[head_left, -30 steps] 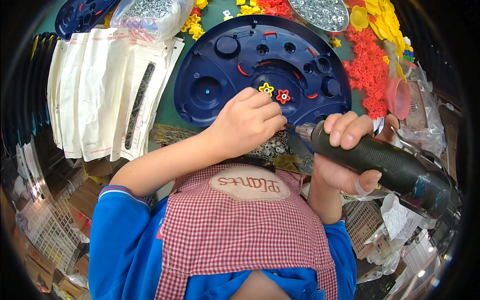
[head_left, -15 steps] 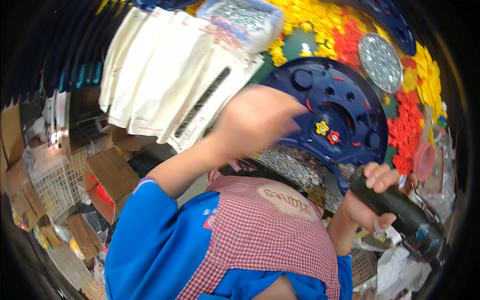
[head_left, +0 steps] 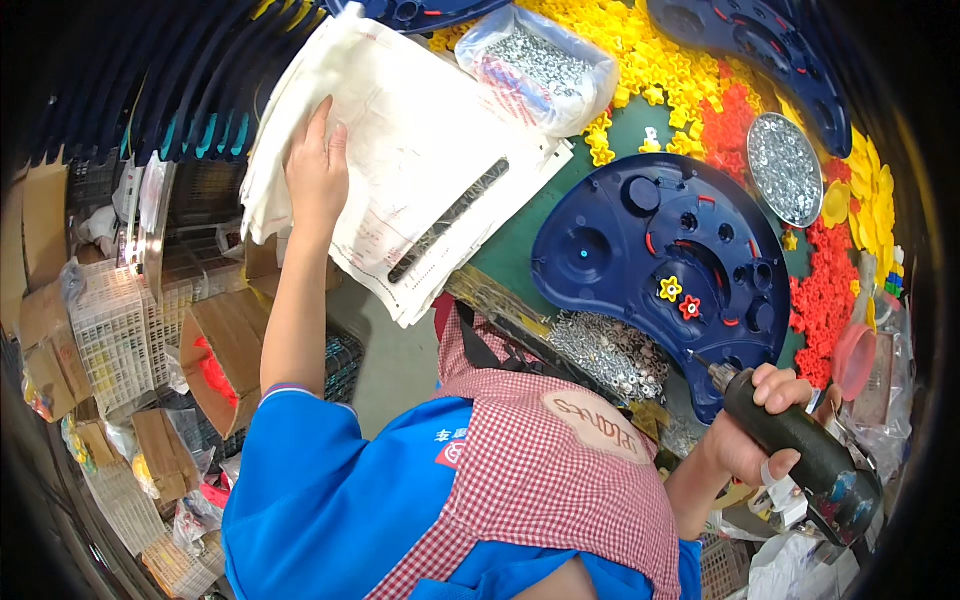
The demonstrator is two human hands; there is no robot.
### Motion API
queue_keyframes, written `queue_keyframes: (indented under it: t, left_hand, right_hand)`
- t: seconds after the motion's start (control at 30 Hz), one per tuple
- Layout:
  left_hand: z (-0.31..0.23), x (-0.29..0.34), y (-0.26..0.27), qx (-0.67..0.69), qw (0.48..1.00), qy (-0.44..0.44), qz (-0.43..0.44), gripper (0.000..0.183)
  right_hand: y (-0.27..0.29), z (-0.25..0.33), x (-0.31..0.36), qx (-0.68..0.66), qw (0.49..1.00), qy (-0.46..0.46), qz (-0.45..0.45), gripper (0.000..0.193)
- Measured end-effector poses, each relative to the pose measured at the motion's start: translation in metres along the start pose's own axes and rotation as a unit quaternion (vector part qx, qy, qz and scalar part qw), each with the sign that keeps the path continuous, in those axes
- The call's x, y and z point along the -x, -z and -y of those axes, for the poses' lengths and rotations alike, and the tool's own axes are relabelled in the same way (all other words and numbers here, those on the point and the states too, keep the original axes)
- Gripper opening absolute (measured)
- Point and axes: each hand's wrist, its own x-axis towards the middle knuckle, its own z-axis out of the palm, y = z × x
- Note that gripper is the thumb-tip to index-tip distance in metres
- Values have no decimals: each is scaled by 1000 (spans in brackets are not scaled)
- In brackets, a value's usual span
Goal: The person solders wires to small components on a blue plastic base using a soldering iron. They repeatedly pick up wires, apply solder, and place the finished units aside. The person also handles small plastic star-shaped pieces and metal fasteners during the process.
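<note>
My left hand [head_left: 318,180] lies with outstretched fingers on a stack of white sack-like sheets [head_left: 400,110], which has a dark slot along its near right side. My right hand [head_left: 750,430] is wrapped round a dark green power screwdriver [head_left: 800,440]. The screwdriver's bit points left, close to the near edge of a curved dark blue plastic panel [head_left: 590,210]. On that panel sit a yellow flower piece [head_left: 670,289] and a red flower piece [head_left: 689,306], each with a pale centre. Several short red strips also show in it.
Screws fill a plastic-lined tub [head_left: 540,60]; more small metal parts lie in a round dish [head_left: 785,168] and a near-edge tray [head_left: 610,350]. Yellow flower pieces [head_left: 690,90] and red pieces [head_left: 825,290] are heaped on the green table [head_left: 510,250]. Stacked blue panels [head_left: 200,90] stand far left.
My left hand has moved left and away from beside the blue panel onto the white sheets. The sheets lie flatter now. My right hand keeps its hold on the screwdriver.
</note>
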Motion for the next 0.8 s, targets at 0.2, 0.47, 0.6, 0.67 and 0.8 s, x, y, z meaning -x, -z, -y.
queue_keyframes:
  t: [0.2, 0.47, 0.6, 0.67, 0.8]
  left_hand:
    - [14, -5, 24, -94, 987, -76, -104, 44]
    - [-31, 26, 45, -199, 980, -16, 22, 20]
    - [-44, 67, -4, -68, 984, -118, 113, 32]
    - [-39, 75, -16, -43, 989, -88, 109, 30]
    - [-33, 63, 0, 22, 988, -116, 94, 22]
  right_hand:
    - [2, -2, 1, 4, 1000, -4, 16, 87]
    - [-4, -5, 0, 20, 1000, -8, 5, 85]
    - [-6, -7, 0, 21, 1000, -18, 13, 85]
    - [-5, -8, -1, 14, 999, -24, 28, 85]
    - [0, -8, 0, 17, 999, -24, 30, 83]
